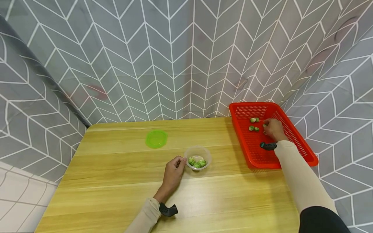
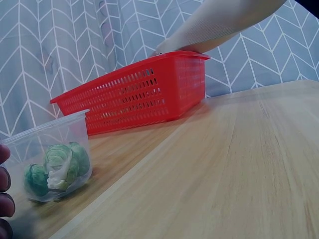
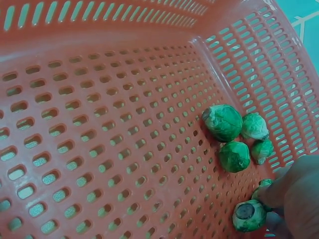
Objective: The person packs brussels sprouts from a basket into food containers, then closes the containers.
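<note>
A small clear plastic container [image 1: 204,152] stands upright on the table with several Brussels sprouts [image 1: 197,164] in it. My left hand [image 1: 172,173] pinches its left rim between thumb and curled fingers; in the left wrist view only fingertips [image 2: 6,199] show beside the container [image 2: 75,134]. Inside the red basket, my right hand [image 1: 274,128] reaches down at the right side. Its fingers close around a Brussels sprout [image 3: 264,191], partly hidden by the hand [image 3: 301,199]. Another sprout [image 3: 249,215] lies right by the fingertips, and several more [image 3: 224,123] sit together farther along the basket floor.
The red perforated basket [image 1: 246,152] stands at the table's right side, its walls rising around the right hand. A round green lid [image 1: 156,139] lies flat behind and left of the container. Grey patterned curtains [image 1: 180,64] hang behind the wooden table [image 1: 116,174].
</note>
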Tool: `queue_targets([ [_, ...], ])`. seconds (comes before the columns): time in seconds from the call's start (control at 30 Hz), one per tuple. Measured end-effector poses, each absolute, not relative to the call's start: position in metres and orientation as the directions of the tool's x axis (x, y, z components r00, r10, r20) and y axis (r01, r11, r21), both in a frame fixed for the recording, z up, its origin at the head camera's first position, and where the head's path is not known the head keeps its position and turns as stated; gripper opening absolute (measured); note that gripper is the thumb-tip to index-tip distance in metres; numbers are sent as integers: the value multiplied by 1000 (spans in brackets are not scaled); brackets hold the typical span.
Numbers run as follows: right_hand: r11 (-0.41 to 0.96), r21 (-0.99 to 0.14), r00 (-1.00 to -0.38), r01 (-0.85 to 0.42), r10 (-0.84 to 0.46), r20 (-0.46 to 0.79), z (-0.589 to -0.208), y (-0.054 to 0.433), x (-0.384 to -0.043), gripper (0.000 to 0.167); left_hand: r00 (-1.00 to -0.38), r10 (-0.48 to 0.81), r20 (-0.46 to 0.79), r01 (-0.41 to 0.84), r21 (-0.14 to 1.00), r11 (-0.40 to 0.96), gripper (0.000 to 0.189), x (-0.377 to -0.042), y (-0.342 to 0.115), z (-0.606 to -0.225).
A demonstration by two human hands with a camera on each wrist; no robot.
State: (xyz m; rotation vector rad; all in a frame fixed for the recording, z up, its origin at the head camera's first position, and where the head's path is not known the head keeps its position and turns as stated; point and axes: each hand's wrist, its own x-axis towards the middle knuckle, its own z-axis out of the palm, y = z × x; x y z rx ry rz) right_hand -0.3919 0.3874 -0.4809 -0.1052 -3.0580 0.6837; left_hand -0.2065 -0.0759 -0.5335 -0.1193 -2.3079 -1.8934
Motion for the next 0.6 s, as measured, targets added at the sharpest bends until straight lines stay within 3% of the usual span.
queue_targets([
  [0.27,877,-476,-997,64,71,-2,-480,389,-390,36,-982,-37,185,174,964,203,31,-215,-79,-558],
  [0.6,902,-427,-996,64,82,25,-480,389,-390,33,-980,-6,200,194,959,207,34,-215,-82,-558],
])
